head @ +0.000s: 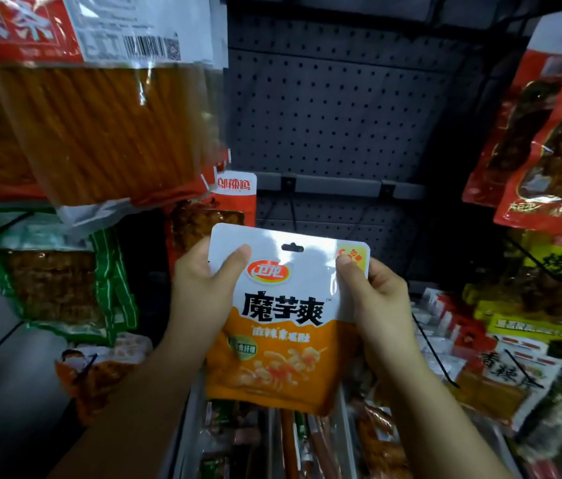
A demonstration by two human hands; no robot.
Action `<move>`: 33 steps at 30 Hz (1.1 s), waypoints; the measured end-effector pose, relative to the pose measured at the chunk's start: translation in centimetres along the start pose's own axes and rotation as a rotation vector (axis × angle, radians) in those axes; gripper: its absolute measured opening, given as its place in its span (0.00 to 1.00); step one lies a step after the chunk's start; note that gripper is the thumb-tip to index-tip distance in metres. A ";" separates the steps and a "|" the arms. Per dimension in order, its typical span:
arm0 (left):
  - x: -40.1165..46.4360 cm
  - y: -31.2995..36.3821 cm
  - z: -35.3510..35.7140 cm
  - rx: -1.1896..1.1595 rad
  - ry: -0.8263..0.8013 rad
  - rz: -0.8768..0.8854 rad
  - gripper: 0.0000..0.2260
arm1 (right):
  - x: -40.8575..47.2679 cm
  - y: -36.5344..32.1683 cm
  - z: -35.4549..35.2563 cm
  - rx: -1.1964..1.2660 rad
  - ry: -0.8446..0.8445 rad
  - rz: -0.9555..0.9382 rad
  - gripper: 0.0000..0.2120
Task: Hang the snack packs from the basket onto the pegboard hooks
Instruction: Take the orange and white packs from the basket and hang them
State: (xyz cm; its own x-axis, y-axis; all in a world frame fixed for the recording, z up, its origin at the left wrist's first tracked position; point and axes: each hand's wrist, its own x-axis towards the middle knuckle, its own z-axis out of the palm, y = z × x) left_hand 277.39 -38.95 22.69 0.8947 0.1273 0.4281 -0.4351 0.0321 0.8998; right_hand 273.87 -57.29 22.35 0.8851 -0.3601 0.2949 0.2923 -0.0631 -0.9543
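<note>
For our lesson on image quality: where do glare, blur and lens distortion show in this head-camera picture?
Head view: glare whitens the top of the held snack pack; the big pack at upper left is blurred; the pegboard lines fan and bend outward, wide-angle distortion; the lower edge is dim and soft.

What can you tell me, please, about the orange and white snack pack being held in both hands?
The orange and white snack pack is a flat, glossy pouch, white on top and orange below, with bold black characters, a red oval logo and a hang slot at its top edge. It is held upright before the dark pegboard, not yet on a hook. The left hand and right hand pinch its upper corners, thumbs in front.
</note>
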 end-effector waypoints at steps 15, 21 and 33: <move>1.7 -4.2 1.6 -0.018 -0.037 -0.034 0.07 | 3.1 3.3 -0.2 -0.096 0.039 -0.033 0.11; 4.9 -5.5 2.8 0.030 -0.035 -0.069 0.04 | 6.3 3.7 0.3 -0.126 0.026 -0.040 0.12; 13.5 -8.3 5.1 0.269 0.027 -0.016 0.11 | 15.5 4.7 1.7 -0.427 0.001 0.015 0.22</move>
State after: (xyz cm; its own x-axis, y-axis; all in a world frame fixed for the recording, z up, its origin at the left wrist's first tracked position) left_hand 293.58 -42.53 21.40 0.8965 0.1556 0.4148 -0.3756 -0.2295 0.8979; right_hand 289.57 -61.58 22.52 0.8876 -0.3652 0.2806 0.1023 -0.4376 -0.8933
